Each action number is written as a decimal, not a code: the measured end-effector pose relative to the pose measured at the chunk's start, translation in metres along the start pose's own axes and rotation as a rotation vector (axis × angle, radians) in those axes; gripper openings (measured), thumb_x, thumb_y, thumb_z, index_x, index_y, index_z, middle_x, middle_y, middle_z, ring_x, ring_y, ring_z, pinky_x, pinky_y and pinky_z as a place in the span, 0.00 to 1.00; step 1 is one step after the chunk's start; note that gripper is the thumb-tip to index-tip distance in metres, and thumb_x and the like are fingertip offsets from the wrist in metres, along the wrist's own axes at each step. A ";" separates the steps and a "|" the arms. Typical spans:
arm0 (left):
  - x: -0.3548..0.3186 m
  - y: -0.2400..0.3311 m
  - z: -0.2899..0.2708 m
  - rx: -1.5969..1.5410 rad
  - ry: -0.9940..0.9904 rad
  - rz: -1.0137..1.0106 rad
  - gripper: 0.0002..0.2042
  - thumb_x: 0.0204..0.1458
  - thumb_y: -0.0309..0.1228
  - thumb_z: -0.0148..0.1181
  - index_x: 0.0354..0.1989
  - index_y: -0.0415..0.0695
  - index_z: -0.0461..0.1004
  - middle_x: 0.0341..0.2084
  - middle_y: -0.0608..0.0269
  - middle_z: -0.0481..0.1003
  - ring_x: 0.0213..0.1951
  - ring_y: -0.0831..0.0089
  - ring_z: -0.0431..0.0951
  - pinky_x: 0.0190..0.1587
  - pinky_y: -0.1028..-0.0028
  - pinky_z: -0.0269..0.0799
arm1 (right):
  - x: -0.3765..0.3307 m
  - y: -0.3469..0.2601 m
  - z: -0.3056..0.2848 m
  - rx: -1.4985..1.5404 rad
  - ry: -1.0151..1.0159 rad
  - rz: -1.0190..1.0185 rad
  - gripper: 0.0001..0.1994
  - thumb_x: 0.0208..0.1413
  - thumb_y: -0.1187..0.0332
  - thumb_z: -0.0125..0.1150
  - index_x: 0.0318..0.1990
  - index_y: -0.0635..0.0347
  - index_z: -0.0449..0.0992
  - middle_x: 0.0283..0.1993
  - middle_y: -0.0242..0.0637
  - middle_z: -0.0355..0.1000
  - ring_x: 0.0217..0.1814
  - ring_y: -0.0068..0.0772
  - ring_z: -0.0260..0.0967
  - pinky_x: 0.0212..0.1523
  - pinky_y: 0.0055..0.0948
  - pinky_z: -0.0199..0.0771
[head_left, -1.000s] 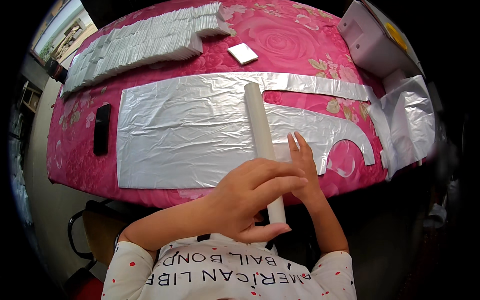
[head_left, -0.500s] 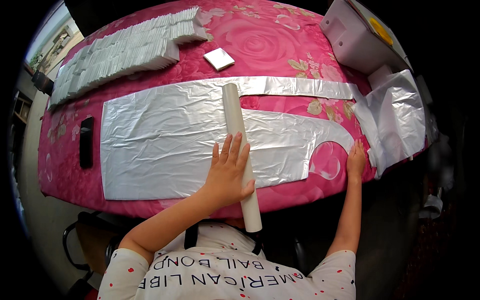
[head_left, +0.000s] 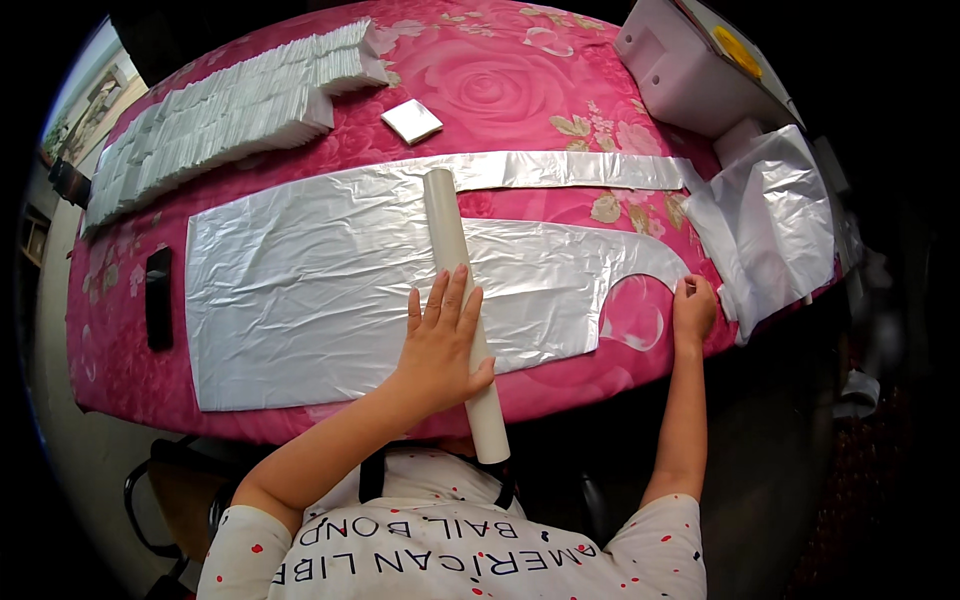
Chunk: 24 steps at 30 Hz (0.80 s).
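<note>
Two hands work at one silvery sheet point(head_left: 300, 290), spread on a pink cloth point(head_left: 480, 90). One pale tube point(head_left: 432, 205) lies across it, its near end jutting past the table edge. The left hand point(head_left: 438, 345) rests on the tube with fingers spread wide, gripping nothing. The right hand point(head_left: 694, 308) has its fingertips drawn together at the sheet's curved tip – they seem to pinch it, though the contact is small.

Around them: one black slab point(head_left: 159, 300), one loose packet point(head_left: 412, 121), one foam box point(head_left: 665, 75), one crumpled bag point(head_left: 775, 215) and rows of folded packets point(head_left: 220, 125) – too many to count. The shirt point(head_left: 450, 585) carries two lines of dark capitals, upside down.
</note>
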<state>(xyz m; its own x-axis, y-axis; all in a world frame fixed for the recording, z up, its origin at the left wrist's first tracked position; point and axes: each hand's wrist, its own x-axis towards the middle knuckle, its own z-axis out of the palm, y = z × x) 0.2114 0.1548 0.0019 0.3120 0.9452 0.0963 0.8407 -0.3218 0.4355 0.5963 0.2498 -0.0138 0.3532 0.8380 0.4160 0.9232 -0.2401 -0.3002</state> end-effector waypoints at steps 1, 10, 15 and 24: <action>0.000 0.000 0.000 -0.008 -0.002 -0.002 0.40 0.40 0.44 0.54 0.62 0.39 0.49 0.65 0.46 0.40 0.67 0.52 0.35 0.64 0.51 0.26 | 0.001 -0.006 -0.003 0.014 -0.051 0.076 0.09 0.47 0.67 0.58 0.33 0.61 0.76 0.37 0.43 0.74 0.39 0.42 0.72 0.41 0.36 0.70; 0.000 -0.003 0.000 -0.107 0.029 0.035 0.37 0.42 0.42 0.55 0.62 0.39 0.51 0.65 0.46 0.39 0.67 0.52 0.35 0.64 0.51 0.30 | 0.007 -0.022 0.005 0.787 -0.344 0.217 0.09 0.52 0.68 0.59 0.34 0.66 0.75 0.24 0.27 0.69 0.23 0.16 0.63 0.25 0.19 0.62; 0.001 0.002 -0.015 -0.723 0.179 0.087 0.28 0.49 0.39 0.53 0.57 0.37 0.57 0.59 0.45 0.55 0.61 0.58 0.57 0.60 0.61 0.54 | -0.052 -0.164 -0.033 0.930 -0.585 0.034 0.08 0.52 0.69 0.58 0.30 0.66 0.73 0.18 0.18 0.59 0.21 0.09 0.50 0.21 0.14 0.51; -0.004 -0.057 -0.056 -1.571 -0.498 -0.575 0.11 0.54 0.31 0.54 0.42 0.38 0.71 0.36 0.55 0.76 0.38 0.69 0.77 0.39 0.73 0.74 | -0.164 -0.247 -0.076 0.812 -0.674 -0.878 0.15 0.45 0.66 0.62 0.40 0.62 0.71 0.33 0.40 0.70 0.34 0.40 0.69 0.34 0.33 0.69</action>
<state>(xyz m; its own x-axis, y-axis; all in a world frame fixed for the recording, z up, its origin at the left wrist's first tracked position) 0.1375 0.1729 0.0264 0.5012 0.7075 -0.4982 -0.2145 0.6594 0.7206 0.3216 0.1350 0.0575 -0.6524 0.6942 0.3042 0.3735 0.6437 -0.6679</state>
